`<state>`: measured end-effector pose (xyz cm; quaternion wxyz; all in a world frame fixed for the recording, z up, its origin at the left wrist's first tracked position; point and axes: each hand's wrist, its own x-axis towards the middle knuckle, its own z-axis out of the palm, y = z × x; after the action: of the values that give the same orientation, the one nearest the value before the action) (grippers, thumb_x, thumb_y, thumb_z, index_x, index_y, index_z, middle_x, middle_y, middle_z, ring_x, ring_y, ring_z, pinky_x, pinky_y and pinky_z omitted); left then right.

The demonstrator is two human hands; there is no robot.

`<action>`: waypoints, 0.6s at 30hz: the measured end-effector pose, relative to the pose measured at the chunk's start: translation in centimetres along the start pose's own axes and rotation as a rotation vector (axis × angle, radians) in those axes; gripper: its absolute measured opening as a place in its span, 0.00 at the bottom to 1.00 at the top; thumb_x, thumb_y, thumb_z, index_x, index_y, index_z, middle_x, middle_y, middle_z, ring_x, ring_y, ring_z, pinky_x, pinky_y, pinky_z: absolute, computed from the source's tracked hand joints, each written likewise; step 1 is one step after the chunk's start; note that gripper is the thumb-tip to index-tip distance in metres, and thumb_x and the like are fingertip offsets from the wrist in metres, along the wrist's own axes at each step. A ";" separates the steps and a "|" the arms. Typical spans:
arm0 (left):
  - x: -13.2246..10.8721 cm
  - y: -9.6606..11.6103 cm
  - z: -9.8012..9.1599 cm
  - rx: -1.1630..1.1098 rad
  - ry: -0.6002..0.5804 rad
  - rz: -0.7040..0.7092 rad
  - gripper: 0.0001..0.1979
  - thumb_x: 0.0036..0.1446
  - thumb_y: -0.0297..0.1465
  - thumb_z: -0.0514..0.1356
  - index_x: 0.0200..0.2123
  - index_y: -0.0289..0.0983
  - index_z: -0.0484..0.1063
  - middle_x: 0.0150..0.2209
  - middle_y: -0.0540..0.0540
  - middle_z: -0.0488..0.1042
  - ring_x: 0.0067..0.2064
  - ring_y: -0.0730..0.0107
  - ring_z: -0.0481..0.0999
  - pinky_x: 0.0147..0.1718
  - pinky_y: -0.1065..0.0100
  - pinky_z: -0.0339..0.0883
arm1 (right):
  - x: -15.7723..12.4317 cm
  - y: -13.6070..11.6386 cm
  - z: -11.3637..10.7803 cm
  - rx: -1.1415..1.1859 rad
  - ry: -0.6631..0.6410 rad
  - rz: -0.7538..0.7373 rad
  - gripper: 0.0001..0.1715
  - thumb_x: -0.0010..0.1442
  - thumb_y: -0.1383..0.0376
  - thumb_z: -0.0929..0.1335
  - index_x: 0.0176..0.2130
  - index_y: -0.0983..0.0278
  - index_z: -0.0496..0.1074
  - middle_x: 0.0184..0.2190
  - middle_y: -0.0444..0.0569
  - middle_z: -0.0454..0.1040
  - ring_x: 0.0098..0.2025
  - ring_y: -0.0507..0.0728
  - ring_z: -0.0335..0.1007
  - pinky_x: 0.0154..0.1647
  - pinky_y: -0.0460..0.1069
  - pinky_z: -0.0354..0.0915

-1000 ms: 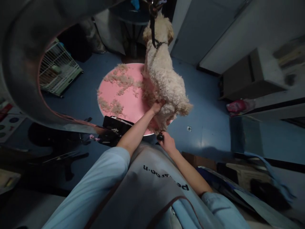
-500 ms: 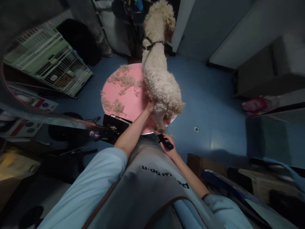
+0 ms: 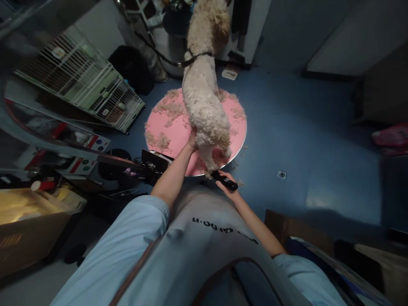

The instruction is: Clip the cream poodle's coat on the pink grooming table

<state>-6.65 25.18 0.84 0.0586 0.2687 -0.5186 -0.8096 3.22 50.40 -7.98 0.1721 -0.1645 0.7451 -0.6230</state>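
A curly cream dog [image 3: 204, 97] stands on a round pink grooming table [image 3: 174, 155], its rear toward me and its head at the top of the view. My left hand [image 3: 192, 139] holds the dog at its left flank, by the top of the hind leg; the fingers are partly hidden under the body. Wrapped in my right hand [image 3: 227, 191] is a black hair clipper [image 3: 227, 181], its front end against the lower part of that hind leg at the near table edge. A dark strap [image 3: 181, 64] loops round the dog's neck and runs off to the left.
Loose clipped fur [image 3: 168, 108] lies on the table. A black grooming-arm clamp [image 3: 153, 168] sits at the near left edge, with a curved metal bar [image 3: 79, 153] reaching left. Wire cages [image 3: 111, 100] stand at left, cardboard boxes [image 3: 283, 225] at lower right, blue floor [image 3: 274, 123] between.
My view has turned, so the surroundings shift. The dog's rear has swung left and more table shows on its right. My right hand and the clipper are slightly higher, still at the hind leg.
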 end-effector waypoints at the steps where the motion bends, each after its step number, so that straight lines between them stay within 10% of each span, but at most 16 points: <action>1: -0.2 0.1 0.1 -0.014 0.011 -0.003 0.43 0.49 0.66 0.50 0.49 0.34 0.73 0.44 0.37 0.79 0.55 0.53 0.72 0.55 0.57 0.65 | 0.1 -0.2 -0.6 0.018 -0.003 -0.010 0.19 0.49 0.56 0.72 0.41 0.60 0.70 0.51 0.56 0.76 0.53 0.63 0.73 0.57 0.62 0.64; 6: -0.5 0.4 0.3 -0.005 0.039 -0.017 0.45 0.54 0.66 0.39 0.51 0.34 0.71 0.41 0.39 0.80 0.53 0.57 0.73 0.56 0.58 0.63 | 1.3 -0.2 -1.2 0.076 0.121 -0.043 0.17 0.52 0.57 0.71 0.41 0.60 0.69 0.49 0.53 0.76 0.53 0.61 0.72 0.59 0.60 0.62; 13: -0.1 0.2 -0.6 0.058 0.039 -0.043 0.51 0.48 0.70 0.37 0.50 0.34 0.72 0.37 0.39 0.80 0.52 0.55 0.71 0.56 0.54 0.61 | 0.3 3.8 0.4 0.089 -0.108 0.075 0.22 0.46 0.55 0.73 0.40 0.62 0.72 0.41 0.51 0.78 0.43 0.61 0.75 0.49 0.58 0.68; 18: 0.7 -0.6 -1.5 0.054 -0.004 -0.012 0.50 0.44 0.71 0.41 0.48 0.36 0.73 0.38 0.40 0.80 0.53 0.55 0.70 0.54 0.57 0.62 | 0.6 1.6 -1.3 0.138 0.082 0.064 0.18 0.52 0.55 0.71 0.41 0.61 0.72 0.46 0.53 0.76 0.51 0.62 0.72 0.56 0.58 0.64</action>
<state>-6.43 24.01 -0.43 0.0456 0.2718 -0.5386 -0.7962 2.07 51.50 -9.33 0.1723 -0.1026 0.7115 -0.6734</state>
